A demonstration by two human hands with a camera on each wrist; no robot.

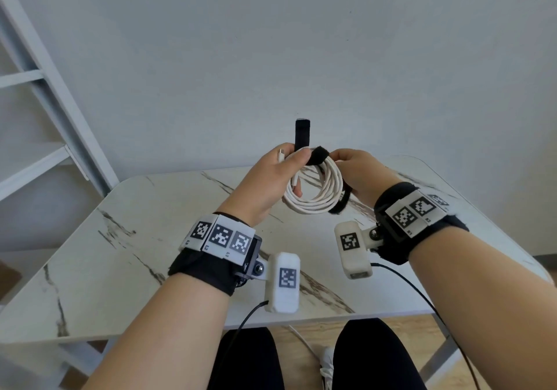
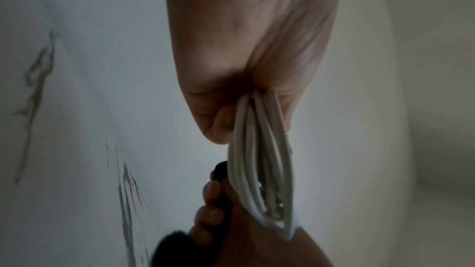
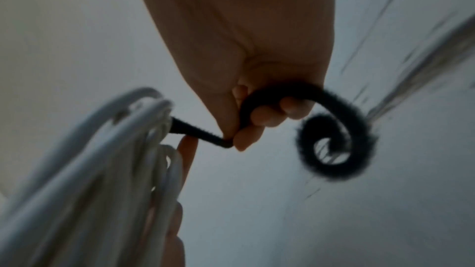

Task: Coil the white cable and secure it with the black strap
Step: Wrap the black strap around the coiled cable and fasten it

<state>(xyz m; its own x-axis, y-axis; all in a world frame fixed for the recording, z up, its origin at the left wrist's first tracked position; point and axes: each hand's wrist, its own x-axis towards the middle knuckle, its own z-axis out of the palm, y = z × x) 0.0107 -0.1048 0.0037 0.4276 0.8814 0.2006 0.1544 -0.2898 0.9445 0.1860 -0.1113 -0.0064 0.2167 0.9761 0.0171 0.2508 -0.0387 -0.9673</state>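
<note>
Above the marble table, the white cable (image 1: 316,199) hangs as a coil of several loops between both hands. My left hand (image 1: 289,163) grips the top of the coil, with one end of the black strap (image 1: 302,136) standing up from its fingers. The strap passes over the coil's top to my right hand (image 1: 343,163), which pinches it. In the right wrist view the strap (image 3: 259,92) runs under the curled fingers (image 3: 267,117), and its free tail curls into a spiral. The left wrist view shows the cable (image 2: 259,170) leaving my left palm edge-on.
The marble-patterned table (image 1: 135,254) lies below the hands, its rounded front edge near my legs. A white shelf frame (image 1: 45,94) stands at the left against the plain wall. Black leads from the wrist cameras hang off the table's front.
</note>
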